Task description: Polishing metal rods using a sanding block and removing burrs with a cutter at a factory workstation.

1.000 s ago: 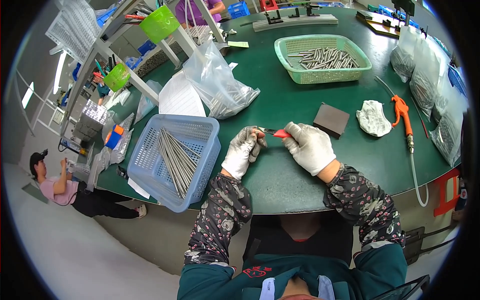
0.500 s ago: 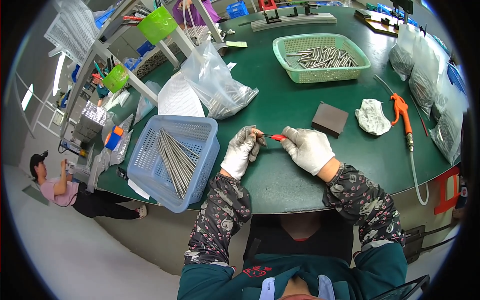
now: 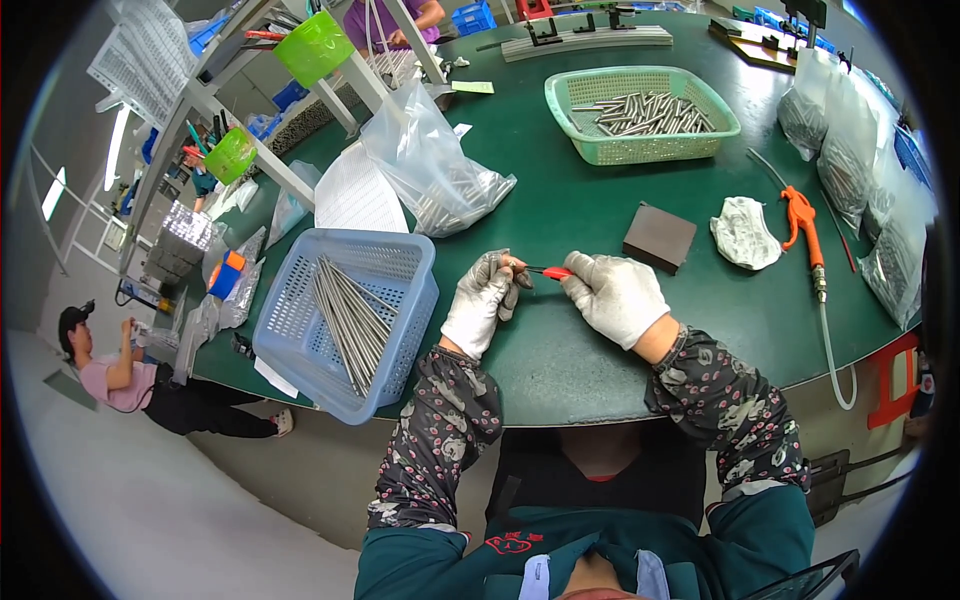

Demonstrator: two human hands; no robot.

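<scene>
My left hand [image 3: 484, 301], in a white glove with bare fingertips showing, is closed in a pinch over the table's near part. What it pinches is too small and too covered to make out. My right hand [image 3: 617, 298], also gloved, is closed around a slim red-handled tool [image 3: 557, 273]. The tool's thin dark shaft points left and meets the fingertips of my left hand. Its exact kind does not show. Left of my left hand stands a blue perforated basket [image 3: 418, 330] holding several long thin metal rods [image 3: 350, 325].
Beyond my hands are a dark brown block [image 3: 660, 238], a crumpled white cloth [image 3: 745, 233] and an orange air gun [image 3: 801, 215] with a hose. A green basket [image 3: 655, 153] of short metal pins stands farther back. Plastic bags [image 3: 440, 190] of metal parts lie around; a person [image 3: 120, 375] stands left.
My hands stay almost in place, with the red-handled tool shifted very slightly at my left fingertips. At the back, a person in purple has moved an arm into view.
</scene>
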